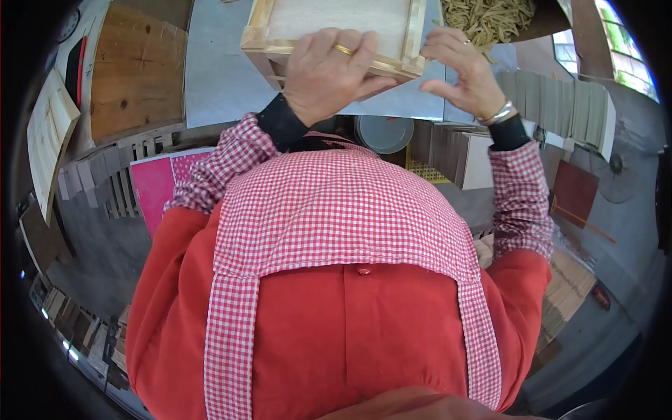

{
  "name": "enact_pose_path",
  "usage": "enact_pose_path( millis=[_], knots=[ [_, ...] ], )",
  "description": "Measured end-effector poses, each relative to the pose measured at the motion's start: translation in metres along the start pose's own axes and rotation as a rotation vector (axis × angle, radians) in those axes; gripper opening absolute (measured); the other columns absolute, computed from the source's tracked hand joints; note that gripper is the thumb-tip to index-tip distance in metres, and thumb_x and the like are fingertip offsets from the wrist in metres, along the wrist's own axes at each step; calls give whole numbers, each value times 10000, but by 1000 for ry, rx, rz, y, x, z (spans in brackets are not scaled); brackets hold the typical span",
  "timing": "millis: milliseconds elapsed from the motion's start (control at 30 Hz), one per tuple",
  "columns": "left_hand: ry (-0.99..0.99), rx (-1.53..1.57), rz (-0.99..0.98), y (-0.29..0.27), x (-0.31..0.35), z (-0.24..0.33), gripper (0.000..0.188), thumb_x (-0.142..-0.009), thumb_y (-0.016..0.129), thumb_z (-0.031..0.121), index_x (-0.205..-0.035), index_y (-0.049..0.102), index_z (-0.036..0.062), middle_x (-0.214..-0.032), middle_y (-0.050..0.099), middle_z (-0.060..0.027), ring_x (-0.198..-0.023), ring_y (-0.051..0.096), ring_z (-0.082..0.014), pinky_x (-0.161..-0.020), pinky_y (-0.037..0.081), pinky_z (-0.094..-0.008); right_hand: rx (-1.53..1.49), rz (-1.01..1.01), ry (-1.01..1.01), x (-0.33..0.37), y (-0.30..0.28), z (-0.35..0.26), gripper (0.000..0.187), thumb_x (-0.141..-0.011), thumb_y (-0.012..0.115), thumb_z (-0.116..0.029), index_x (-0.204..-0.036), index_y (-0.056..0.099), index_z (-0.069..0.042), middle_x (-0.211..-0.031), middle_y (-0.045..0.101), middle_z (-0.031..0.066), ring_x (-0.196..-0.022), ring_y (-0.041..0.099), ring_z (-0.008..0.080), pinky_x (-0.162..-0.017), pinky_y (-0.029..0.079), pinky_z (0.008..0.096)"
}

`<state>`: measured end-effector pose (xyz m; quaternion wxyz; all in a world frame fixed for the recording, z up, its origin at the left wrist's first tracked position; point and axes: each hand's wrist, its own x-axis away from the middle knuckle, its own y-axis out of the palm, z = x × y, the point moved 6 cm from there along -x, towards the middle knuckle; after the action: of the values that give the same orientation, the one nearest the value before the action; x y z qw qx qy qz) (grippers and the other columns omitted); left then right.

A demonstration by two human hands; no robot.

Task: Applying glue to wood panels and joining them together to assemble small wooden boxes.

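A shallow wooden box with pale strips along its edges and a whitish panel inside lies at the top centre, its far side cut off by the picture. My left hand is closed over its near edge, fingers on top and thumb along the front side. A gold ring shows on that hand. Beside the box's near right corner is my right hand, fingers bent and thumb apart, fingertips close to the corner. Whether they touch it I cannot tell. Nothing shows between them.
A heap of small yellowish-tan strips lies beyond my right hand. The box rests on a pale grey work surface. A brown wooden board is at the left, stacked grey boards at the right. Under the table edge stands a round lidded container.
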<state>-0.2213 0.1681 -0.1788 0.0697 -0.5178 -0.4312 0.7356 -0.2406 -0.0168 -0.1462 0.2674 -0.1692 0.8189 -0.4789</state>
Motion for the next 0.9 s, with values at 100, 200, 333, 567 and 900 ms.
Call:
enact_pose_path(
  millis=[100,200,333,567,900],
  knots=[
    [27,-27,102,1,8,-5,583,-679,761,513,-1092,654,116,-936,574,7,-832,506,-193,-690,428,-345,44,-108,68,17,-23,43,276,-808,717,-272,-869,610,-25,-852,579,96,-905,568,274,-793,462,364],
    [51,-61,152,2,6,-5,560,-701,727,544,-1058,657,119,-903,553,17,-819,498,-181,-681,419,-332,95,-199,145,-8,-31,72,253,-816,698,-254,-824,590,-25,-746,556,83,-796,570,260,-727,462,349],
    [61,-84,126,-1,7,-1,519,-760,662,566,-1015,647,115,-885,529,13,-854,514,-179,-714,416,-326,281,-377,201,-61,-18,39,157,-821,635,-141,-911,610,-15,-824,577,131,-783,592,280,-708,478,347],
    [102,-25,113,5,7,-8,492,-777,641,548,-1022,635,121,-892,525,3,-844,503,-183,-703,404,-332,486,-197,87,-73,27,-66,141,-821,630,-160,-764,571,-46,-635,548,71,-691,575,265,-643,449,349],
    [58,35,136,2,2,-8,508,-725,711,493,-1049,639,109,-854,524,-7,-809,500,-199,-637,373,-346,323,411,395,20,32,-97,144,-783,644,-15,-925,641,0,-941,667,155,-986,621,286,-816,472,384]
  ],
)
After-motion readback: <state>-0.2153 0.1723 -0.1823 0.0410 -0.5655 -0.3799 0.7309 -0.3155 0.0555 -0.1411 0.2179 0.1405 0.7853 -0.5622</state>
